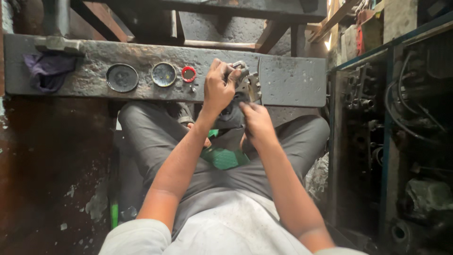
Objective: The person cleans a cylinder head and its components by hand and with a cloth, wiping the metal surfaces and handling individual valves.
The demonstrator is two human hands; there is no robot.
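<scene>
Metal part (pixel 246 84) sits clamped in my left hand (pixel 218 89); right hand (pixel 255 120) fingers pinch beneath, best kept steady on the bench (pixel 292 80).

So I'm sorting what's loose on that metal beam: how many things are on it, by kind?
Dark round discs: 2
Red ring: 1
Purple cloth: 1
Toothed metal part, gripped by the left hand, right hand under it: 1
Total: 5
</scene>
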